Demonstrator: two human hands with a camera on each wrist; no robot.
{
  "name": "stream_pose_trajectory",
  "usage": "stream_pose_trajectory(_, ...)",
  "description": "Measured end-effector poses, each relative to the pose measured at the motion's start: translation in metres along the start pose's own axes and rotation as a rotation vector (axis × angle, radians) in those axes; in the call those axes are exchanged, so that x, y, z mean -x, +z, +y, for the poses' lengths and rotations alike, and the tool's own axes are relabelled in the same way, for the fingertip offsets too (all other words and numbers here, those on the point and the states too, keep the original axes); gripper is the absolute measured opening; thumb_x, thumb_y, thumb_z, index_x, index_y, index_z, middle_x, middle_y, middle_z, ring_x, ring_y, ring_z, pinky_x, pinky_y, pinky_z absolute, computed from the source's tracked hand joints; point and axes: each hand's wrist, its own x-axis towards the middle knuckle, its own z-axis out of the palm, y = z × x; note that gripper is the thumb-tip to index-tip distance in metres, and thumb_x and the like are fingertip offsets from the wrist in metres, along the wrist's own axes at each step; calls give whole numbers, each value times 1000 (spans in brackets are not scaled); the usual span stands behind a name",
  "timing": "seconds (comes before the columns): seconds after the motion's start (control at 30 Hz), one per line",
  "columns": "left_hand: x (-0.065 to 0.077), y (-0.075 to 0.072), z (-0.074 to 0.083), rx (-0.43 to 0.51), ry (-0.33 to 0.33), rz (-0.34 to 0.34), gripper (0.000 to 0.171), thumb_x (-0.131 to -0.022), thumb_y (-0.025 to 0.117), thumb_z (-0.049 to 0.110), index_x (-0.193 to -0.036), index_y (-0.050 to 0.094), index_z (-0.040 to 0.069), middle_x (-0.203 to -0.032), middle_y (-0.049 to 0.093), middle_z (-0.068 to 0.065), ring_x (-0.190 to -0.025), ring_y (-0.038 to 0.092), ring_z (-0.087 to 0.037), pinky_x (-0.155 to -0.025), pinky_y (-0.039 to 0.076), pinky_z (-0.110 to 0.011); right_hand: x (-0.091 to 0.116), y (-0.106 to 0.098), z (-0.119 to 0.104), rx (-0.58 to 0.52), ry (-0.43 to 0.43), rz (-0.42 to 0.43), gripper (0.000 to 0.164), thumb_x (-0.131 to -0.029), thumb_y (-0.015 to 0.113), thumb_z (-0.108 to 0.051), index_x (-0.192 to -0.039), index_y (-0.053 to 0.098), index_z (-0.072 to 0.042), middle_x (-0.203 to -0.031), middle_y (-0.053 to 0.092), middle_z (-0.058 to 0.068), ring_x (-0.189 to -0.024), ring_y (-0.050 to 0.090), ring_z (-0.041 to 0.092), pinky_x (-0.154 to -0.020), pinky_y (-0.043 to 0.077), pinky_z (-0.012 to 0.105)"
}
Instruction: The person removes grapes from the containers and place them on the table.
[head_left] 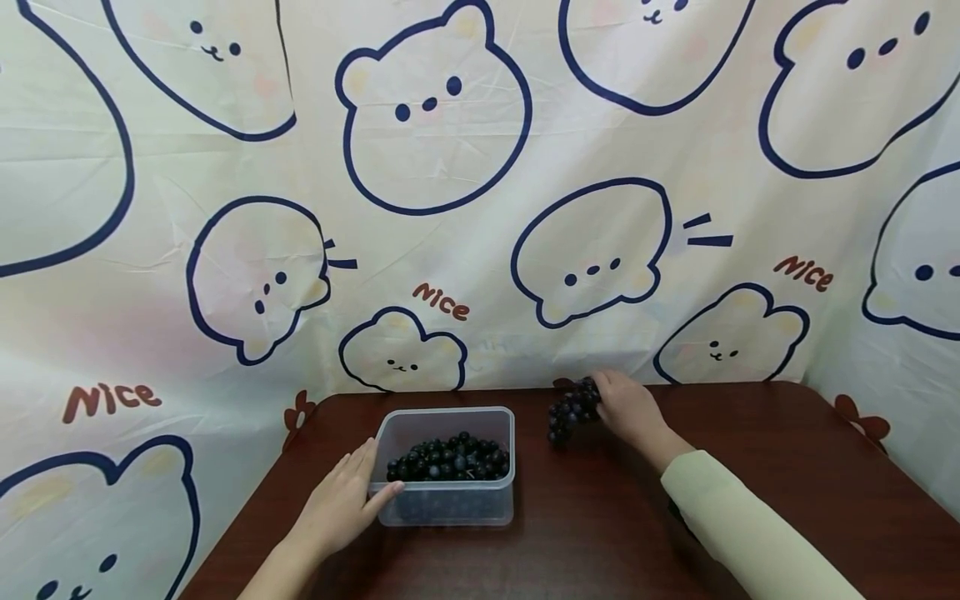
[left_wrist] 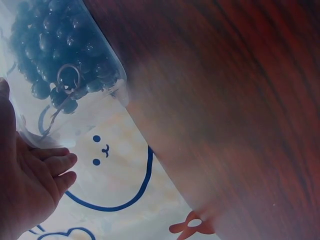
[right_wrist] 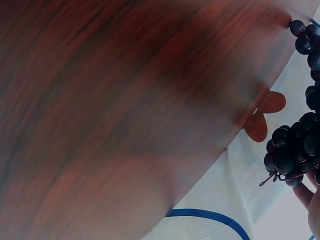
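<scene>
We are finding a white cloth backdrop printed with blue-outlined animal faces [head_left: 435,162] hanging behind a dark red-brown wooden bench [head_left: 585,533]. On it, a clear rectangular plastic box [head_left: 446,507] is containing a heap of round blue-black grapes [head_left: 450,458]. The bare left hand [head_left: 341,493] is resting extended fingers along the box's left side, its grip unclosed. The bare right hand [head_left: 628,408] is pinching a dangling blue-black grape bunch [head_left: 574,412] by its upper end, right of the box and apart from it. We are judging the step as handling this bunch while steadying the box; the next move is probably calling for a secure, gentle grip. The right wrist view is revealing a thin dark stem [right_wrist: 272,176]; the left wrist view is exposing a thin curled strand [left_wrist: 61,106], unclear from the head.
</scene>
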Motion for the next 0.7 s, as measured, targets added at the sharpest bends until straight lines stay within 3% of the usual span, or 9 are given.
stream_pose_trajectory(0.33,0,1,0,-4,0,5,92,-93,46,64,-145,34,-11,-147,37,-28,-136,36,-39,-111,24,-54,8,-1,4,0,51,-98,48,-75,75,-1,-119,58,7,-103,64,19,-91,64,32,-68,56,40)
stream_pose_trajectory(0.7,-1,-1,1,1,-11,-9,93,-93,45,65,-146,33,-10,-148,36,-27,-136,36,-40,-112,23,-54,14,-1,8,-25,107,-190,39,-77,74,-1,-111,56,6,-98,62,17,-88,63,32,-64,55,41)
